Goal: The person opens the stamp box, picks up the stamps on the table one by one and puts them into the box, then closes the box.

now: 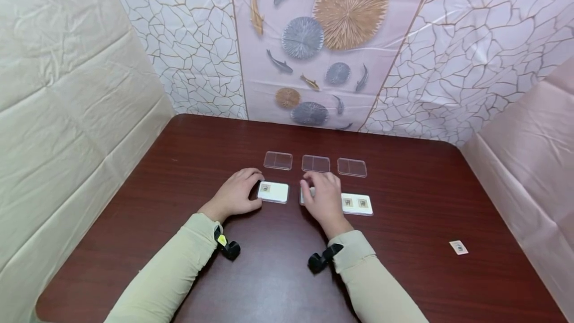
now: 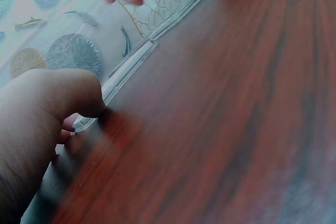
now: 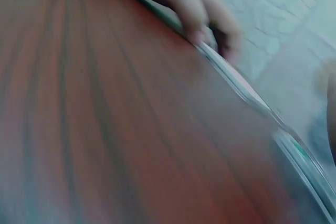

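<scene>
Head view: the left hand (image 1: 235, 193) grasps the white case (image 1: 280, 194) by its nine-o'clock end on the desk (image 1: 269, 283); the right hand (image 1: 325, 198), toward three o'clock, looks released. Light, level pressure should steady it.

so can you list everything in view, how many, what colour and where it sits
flat cases: 3, white with clear edges, in a row at the hands; middle one mostly hidden
stamp-like squares: 3 visible, tan with dark print, one on the left case, two on the right
loose square: 1, pale with dark print, table's right side
clear rectangles: 3, transparent, row beyond the cases
table: 1, reddish brown, under everything
patterned backdrop: 1, white and pink, behind the table
side drapes: 2, beige and pinkish, left and right
wrist devices: 2, black, one per wrist
sleeves: 2, beige, on the forearms
left hand: 1, bare, gripping the left case
right hand: 1, bare, at the middle case
</scene>
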`<action>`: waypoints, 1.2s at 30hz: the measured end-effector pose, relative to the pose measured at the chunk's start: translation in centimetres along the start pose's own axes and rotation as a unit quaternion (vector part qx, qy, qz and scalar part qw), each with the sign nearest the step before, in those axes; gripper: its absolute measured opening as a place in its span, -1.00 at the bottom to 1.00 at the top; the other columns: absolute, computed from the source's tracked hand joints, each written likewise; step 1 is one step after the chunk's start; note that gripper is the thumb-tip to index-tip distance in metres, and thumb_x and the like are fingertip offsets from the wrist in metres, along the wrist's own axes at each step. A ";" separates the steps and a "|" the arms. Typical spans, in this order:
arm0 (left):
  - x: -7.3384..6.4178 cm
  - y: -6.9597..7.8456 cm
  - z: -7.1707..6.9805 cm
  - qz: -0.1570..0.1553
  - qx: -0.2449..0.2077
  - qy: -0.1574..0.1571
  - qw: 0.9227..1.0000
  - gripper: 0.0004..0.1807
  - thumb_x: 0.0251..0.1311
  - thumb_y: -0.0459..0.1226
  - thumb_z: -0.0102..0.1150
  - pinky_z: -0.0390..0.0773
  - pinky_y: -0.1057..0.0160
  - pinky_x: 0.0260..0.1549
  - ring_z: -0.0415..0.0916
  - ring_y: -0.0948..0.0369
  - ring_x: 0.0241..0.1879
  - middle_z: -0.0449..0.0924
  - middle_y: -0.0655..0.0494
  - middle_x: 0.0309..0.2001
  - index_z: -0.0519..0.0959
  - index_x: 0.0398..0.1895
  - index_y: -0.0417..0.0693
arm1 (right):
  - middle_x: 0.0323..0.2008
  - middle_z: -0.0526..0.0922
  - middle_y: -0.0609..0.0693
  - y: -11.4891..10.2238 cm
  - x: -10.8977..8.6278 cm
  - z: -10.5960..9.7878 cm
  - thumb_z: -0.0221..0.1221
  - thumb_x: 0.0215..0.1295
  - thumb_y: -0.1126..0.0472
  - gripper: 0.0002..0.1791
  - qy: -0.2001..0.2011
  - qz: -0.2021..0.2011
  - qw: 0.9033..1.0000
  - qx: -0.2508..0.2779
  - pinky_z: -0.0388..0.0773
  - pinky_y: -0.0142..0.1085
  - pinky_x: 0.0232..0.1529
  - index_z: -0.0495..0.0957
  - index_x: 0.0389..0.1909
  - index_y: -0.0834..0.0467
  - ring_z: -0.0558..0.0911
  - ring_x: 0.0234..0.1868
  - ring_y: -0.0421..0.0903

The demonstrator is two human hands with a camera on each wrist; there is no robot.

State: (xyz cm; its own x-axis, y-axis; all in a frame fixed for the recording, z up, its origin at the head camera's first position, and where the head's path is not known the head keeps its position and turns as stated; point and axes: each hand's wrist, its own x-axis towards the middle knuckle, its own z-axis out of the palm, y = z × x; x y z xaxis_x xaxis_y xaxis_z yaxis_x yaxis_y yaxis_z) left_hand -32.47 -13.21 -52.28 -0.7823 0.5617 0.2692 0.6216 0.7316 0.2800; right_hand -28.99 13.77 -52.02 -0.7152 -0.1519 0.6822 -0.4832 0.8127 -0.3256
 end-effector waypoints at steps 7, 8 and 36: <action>-0.1 0.1 0.1 -0.003 0.000 -0.003 1.000 -0.37 -0.03 -0.04 0.27 0.30 -0.05 0.33 0.34 -0.01 0.32 0.46 -0.06 0.25 0.54 0.16 -0.11 | -0.31 0.70 0.08 5.0 -1.9 -4.4 0.20 0.32 0.22 -0.88 -0.003 -0.016 1.000 -0.006 0.41 0.06 -0.03 0.63 -0.22 0.18 0.54 -0.22 0.15; -0.1 0.2 0.1 -0.003 0.000 -0.003 1.000 -0.37 -0.03 -0.04 0.27 0.30 -0.05 0.33 0.34 -0.01 0.32 0.46 -0.06 0.25 0.54 0.16 -0.11 | -0.31 0.69 0.09 5.7 -2.2 -5.1 0.21 0.31 0.22 -0.89 -0.004 -0.016 1.000 -0.011 0.41 0.06 -0.04 0.63 -0.23 0.18 0.54 -0.22 0.16; 0.0 0.3 0.1 -0.008 -0.005 0.002 1.000 -0.37 -0.02 -0.04 0.26 0.31 -0.07 0.32 0.35 -0.02 0.31 0.46 -0.07 0.25 0.54 0.16 -0.11 | -0.17 0.57 0.12 19.1 -13.6 -23.7 0.34 0.17 0.28 -0.78 -0.045 0.160 0.983 -0.081 0.18 -0.30 -0.12 0.63 -0.15 0.19 0.39 -0.13 0.02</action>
State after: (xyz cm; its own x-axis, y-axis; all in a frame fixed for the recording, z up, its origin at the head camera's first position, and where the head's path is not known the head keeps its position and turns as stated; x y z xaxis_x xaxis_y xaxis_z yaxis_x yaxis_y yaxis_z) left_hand -32.29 -13.01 -52.29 -0.7925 0.5475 0.2689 0.6088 0.7372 0.2931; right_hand -16.49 44.70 -51.99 -0.8625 0.0835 0.4992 -0.1441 0.9050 -0.4003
